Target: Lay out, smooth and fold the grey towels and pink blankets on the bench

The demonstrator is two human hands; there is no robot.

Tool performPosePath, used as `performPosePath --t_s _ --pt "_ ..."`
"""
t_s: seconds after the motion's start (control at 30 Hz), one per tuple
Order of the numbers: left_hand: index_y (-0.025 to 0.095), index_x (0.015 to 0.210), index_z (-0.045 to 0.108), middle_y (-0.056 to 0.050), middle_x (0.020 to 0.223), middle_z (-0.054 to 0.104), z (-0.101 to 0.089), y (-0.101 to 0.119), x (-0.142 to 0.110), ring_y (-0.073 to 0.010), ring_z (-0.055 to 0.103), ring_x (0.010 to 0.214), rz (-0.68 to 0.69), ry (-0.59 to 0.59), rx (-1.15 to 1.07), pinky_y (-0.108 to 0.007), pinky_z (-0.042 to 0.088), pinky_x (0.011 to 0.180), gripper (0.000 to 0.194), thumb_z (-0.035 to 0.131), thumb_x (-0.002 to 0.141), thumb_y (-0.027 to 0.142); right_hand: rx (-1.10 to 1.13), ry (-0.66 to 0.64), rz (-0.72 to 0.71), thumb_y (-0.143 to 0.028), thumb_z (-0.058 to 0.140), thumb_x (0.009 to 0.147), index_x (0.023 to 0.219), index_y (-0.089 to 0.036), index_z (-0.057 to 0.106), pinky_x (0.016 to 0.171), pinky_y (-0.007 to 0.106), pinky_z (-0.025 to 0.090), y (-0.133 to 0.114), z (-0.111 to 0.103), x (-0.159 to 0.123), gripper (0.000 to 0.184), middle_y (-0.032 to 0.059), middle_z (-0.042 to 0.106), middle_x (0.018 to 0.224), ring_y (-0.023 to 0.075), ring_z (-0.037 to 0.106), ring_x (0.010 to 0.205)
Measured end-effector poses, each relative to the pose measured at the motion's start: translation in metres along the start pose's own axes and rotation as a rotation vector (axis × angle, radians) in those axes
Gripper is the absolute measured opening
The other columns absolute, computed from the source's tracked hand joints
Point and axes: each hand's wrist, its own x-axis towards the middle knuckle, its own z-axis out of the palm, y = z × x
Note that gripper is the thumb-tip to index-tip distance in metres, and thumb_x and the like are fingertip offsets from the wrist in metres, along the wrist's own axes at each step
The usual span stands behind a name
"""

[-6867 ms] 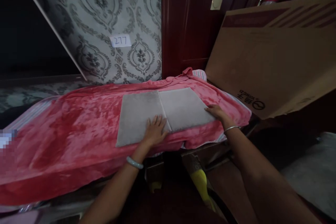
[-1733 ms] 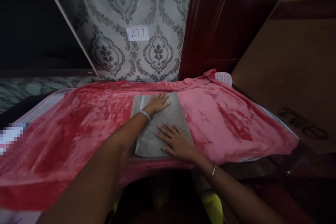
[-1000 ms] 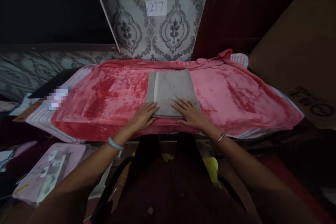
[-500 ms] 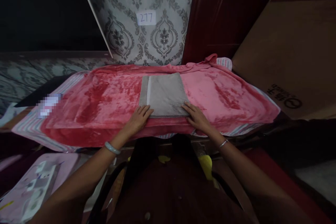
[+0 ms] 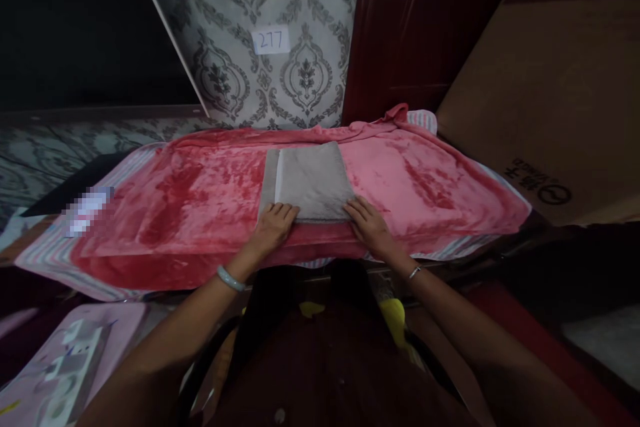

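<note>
A folded grey plush cloth (image 5: 315, 177) lies on a red and pink plush blanket (image 5: 210, 180), with a pale strip running down near its left side. My left hand (image 5: 275, 225) is at the cloth's near edge, left of the middle. Its fingers curl together over that edge, and the thumb is hidden. At the near right corner, my right hand (image 5: 369, 223) has its fingers on top of the cloth and its thumb low at the edge. Both hands appear to grip the cloth, which rests flat on the blanket.
A large cardboard box (image 5: 555, 93) leans in at the right. A dark screen (image 5: 90, 27) stands at back left, beside patterned wallpaper with a "277" label (image 5: 271, 40). Lower left, a white device (image 5: 75, 373) rests on a pink surface (image 5: 120, 340).
My left hand has slid right along the cloth's near edge, and its fingers are more curled. The right fingers remain at the near right corner. The whole view has shifted slightly.
</note>
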Motion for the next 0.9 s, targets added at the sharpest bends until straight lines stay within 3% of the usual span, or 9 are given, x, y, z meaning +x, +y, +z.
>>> performPosePath --t_s 0.17,0.37,0.57,0.67,0.73,0.8,0.9 --pt "0.016 0.128 0.067 -0.014 0.114 0.072 0.0 -0.003 0.0 -0.0279 0.062 0.099 -0.002 0.034 0.003 -0.041 0.043 0.084 0.04 0.04 0.099 0.012 -0.116 -0.036 0.026 -0.011 0.051 0.092 0.149 -0.019 0.055 0.119 0.057 0.031 -0.019 -0.008 0.015 0.058 0.0136 0.057 0.149 0.0314 0.043 0.142" --pt "0.016 0.127 0.067 -0.015 0.116 0.072 0.004 -0.003 -0.005 -0.0282 0.062 0.101 -0.02 0.079 -0.04 -0.042 0.044 0.083 0.039 0.045 0.096 0.01 -0.136 -0.1 0.056 -0.007 0.045 0.094 0.15 -0.018 0.054 0.118 0.056 0.028 -0.049 -0.011 0.039 0.058 0.0147 0.059 0.147 0.0307 0.045 0.139" --pt "0.016 0.123 0.068 -0.013 0.106 0.072 -0.014 -0.006 0.014 -0.0278 0.062 0.097 -0.015 0.152 -0.024 -0.042 0.044 0.084 0.034 0.046 0.097 0.013 -0.082 -0.17 0.073 -0.013 0.039 0.1 0.156 -0.018 0.046 0.11 0.046 0.041 -0.095 -0.007 0.084 0.056 0.017 0.054 0.151 0.0283 0.051 0.133" --pt "0.016 0.119 0.069 -0.012 0.099 0.072 -0.016 -0.007 0.013 -0.027 0.063 0.093 -0.004 0.172 -0.024 -0.042 0.046 0.084 0.032 0.046 0.097 0.014 -0.057 -0.284 0.118 -0.014 0.036 0.102 0.156 -0.019 0.045 0.1 0.038 0.049 -0.109 -0.01 0.103 0.056 0.0165 0.059 0.146 0.0257 0.058 0.124" --pt "0.017 0.121 0.068 -0.012 0.104 0.072 -0.011 -0.007 0.003 -0.0265 0.064 0.097 -0.01 0.24 -0.044 -0.042 0.047 0.087 0.031 0.047 0.097 0.015 -0.028 -0.38 0.119 -0.014 0.034 0.102 0.154 -0.022 0.048 0.093 0.034 0.052 -0.109 -0.018 0.113 0.055 0.014 0.063 0.14 0.0237 0.064 0.116" --pt "0.018 0.126 0.065 -0.015 0.118 0.07 -0.003 -0.007 -0.014 -0.0276 0.063 0.11 -0.067 0.381 -0.091 -0.043 0.048 0.094 0.033 0.05 0.096 0.017 0.001 -0.424 0.112 -0.013 0.036 0.1 0.151 -0.024 0.052 0.092 0.032 0.052 -0.104 -0.031 0.125 0.055 0.0112 0.065 0.138 0.0223 0.066 0.114" --pt "0.018 0.128 0.061 -0.017 0.132 0.062 0.012 -0.004 -0.038 -0.0309 0.057 0.125 -0.297 0.625 -0.285 -0.049 0.046 0.105 0.038 0.059 0.091 0.023 0.024 -0.393 0.112 -0.01 0.042 0.095 0.148 -0.025 0.057 0.099 0.032 0.049 -0.092 -0.06 0.153 0.057 0.0089 0.067 0.138 0.0231 0.064 0.12"
